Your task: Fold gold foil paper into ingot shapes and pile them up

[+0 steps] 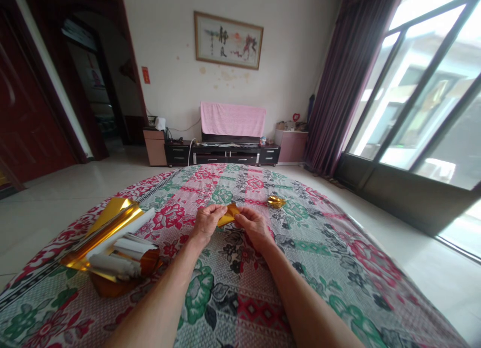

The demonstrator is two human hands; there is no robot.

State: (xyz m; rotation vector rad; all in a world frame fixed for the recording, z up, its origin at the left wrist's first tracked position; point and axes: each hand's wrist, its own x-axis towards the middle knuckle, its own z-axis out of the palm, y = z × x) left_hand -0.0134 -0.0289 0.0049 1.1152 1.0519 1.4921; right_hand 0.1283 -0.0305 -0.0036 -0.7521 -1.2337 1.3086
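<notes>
- Head view: the table (311, 288), spread with a flowered cloth in red, green and grey, lies under everything being handled.
- Purple curtain (330, 82): hangs beyond the table, at right beside the window.
- Pink cloth (233, 118): drapes over something on the low cabinet (244, 157) across the room.
- Pile of gold and white sheets (120, 243): on the table, left of the left hand and well apart from it.
- Left hand (208, 222): closed in a pinch, thumb and fingers on the left end of the gold piece.
- Right hand (255, 226): likewise nearly closed, pinching the right end.
- Gold piece (227, 216): directly between the two hands, touching both, with a creased surface.
- Crumpled gold item (276, 202): on the cloth, beyond and to the right of the right hand, apart from it.
</notes>
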